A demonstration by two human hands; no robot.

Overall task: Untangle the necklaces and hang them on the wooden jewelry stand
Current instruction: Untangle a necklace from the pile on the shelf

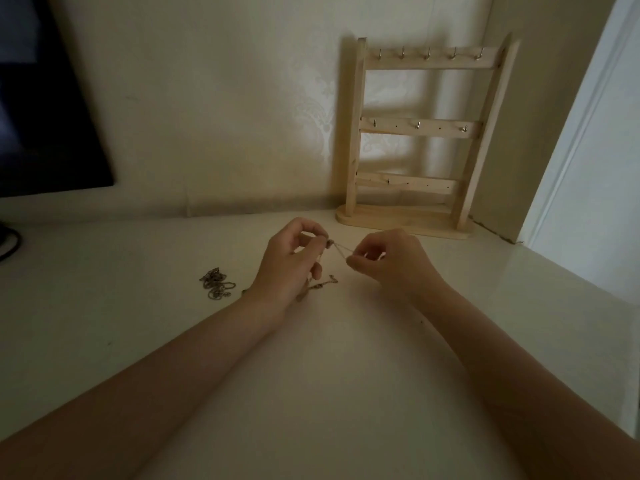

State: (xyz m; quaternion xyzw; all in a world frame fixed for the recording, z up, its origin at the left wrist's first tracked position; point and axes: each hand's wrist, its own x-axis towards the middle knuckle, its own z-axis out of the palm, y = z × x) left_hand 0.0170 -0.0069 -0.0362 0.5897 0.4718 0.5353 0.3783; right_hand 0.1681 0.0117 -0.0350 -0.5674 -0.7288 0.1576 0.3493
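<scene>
My left hand (289,263) and my right hand (391,263) hold one thin necklace (337,251) between them above the white table. The left fingers pinch it at a small knot or pendant, the right fingers pinch the chain a short way off, and the strands run taut between. The rest of that chain hangs below my left hand onto the table (322,284). A second tangled pile of chain (216,284) lies on the table to the left of my left wrist. The wooden jewelry stand (420,133) stands upright against the wall at the back right, its hooks bare.
A dark monitor (41,98) stands at the far left with a cable (10,242) below it. The white table (311,375) meets the wall behind. A wall corner and pale door frame (571,133) rise on the right.
</scene>
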